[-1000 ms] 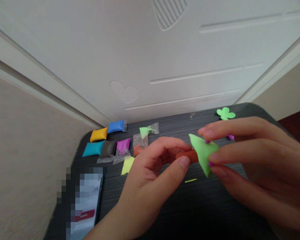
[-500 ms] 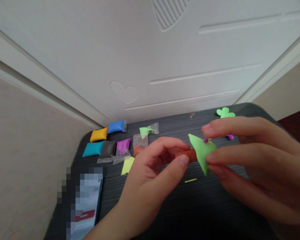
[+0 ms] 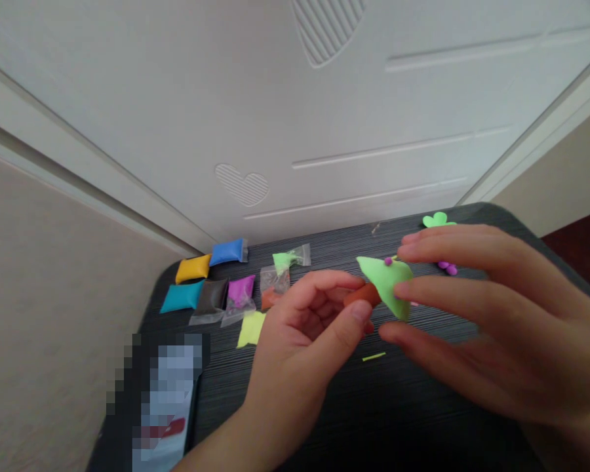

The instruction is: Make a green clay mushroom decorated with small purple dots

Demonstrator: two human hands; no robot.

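My left hand (image 3: 309,341) pinches a reddish-brown clay stem (image 3: 364,296) between thumb and fingers. At the stem's right end sits a pointed, light-green clay piece (image 3: 384,282), tilted, with a small purple clay ball (image 3: 388,261) on its upper edge. A bit of yellow shows beside that ball. My right hand (image 3: 491,321) is open at the green piece's right side. One of its fingertips overlaps the piece, the thumb is apart below it, and the other fingers are spread. The fingers partly hide the piece's right side.
On the dark table (image 3: 334,419) lie several clay packets, among them a blue one (image 3: 227,252) and a teal one (image 3: 181,297). A yellow clay sheet (image 3: 250,329), a thin yellow strip (image 3: 373,357), a green petal shape (image 3: 437,219), purple bits (image 3: 447,267) and a phone (image 3: 170,400) lie there too.
The clay piece has shifted slightly left and up and turned. My right thumb has come away from it and the right fingers have spread. The left hand still grips the stem.
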